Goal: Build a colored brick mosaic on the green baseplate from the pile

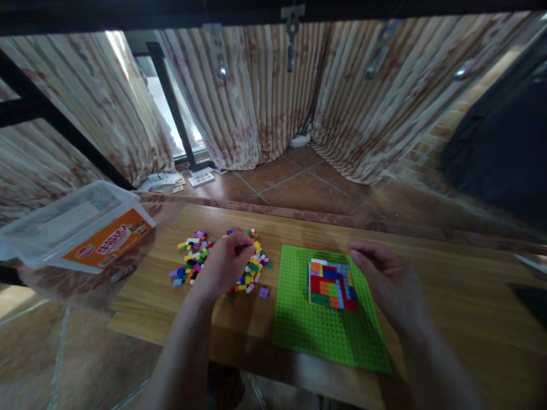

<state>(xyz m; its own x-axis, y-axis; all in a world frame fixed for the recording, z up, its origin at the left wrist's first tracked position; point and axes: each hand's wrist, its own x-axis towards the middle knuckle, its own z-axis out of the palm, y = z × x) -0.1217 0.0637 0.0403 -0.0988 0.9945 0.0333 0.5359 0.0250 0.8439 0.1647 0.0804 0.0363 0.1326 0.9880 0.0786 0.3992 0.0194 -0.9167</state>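
Note:
My left hand [228, 259] hangs over a pile of small loose building bricks [193, 259], its fingers curled together. Whatever lies between those fingertips, if anything, is hidden from me. To the right lies a green baseplate [299, 330], and a low block of multicoloured bricks [331, 286] is built up on it. My right hand [387, 276] is just right of this block, above the plate's right edge. Its thumb and forefinger are bent with a small gap between them, and no brick shows there. A single purple brick [264, 292] sits between pile and plate.
A clear plastic tub [64, 219] with an orange label stands left of the wooden table [461, 307]. Papers [162, 182] lie on the tiled floor beyond, near striped curtains [273, 97]. A dark bar [256, 14] crosses the top of the view.

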